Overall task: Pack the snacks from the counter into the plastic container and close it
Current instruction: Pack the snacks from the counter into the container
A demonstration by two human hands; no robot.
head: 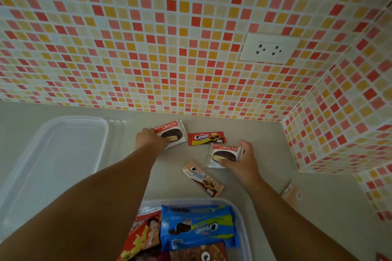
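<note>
My left hand (149,139) grips the left edge of a white Choco Pie packet (172,133) lying near the back wall. My right hand (244,162) holds a second Choco Pie packet (224,154), thumb on its lower edge, fingers around its right side. Between them lies a small red Cream-O packet (206,138). A brown Cream-O packet (202,178) lies slantwise in front. The clear plastic container (241,218) sits at the near edge, holding a blue Cream-O pack (197,226), a red snack bag (142,237) and a brown packet (199,252). Its clear lid (53,165) lies to the left.
A tan packet (291,193) lies on the grey counter (318,207) to the right of my right forearm. The mosaic tiled wall (191,48) runs along the back and juts forward in a corner on the right. A white socket (268,50) is set in it.
</note>
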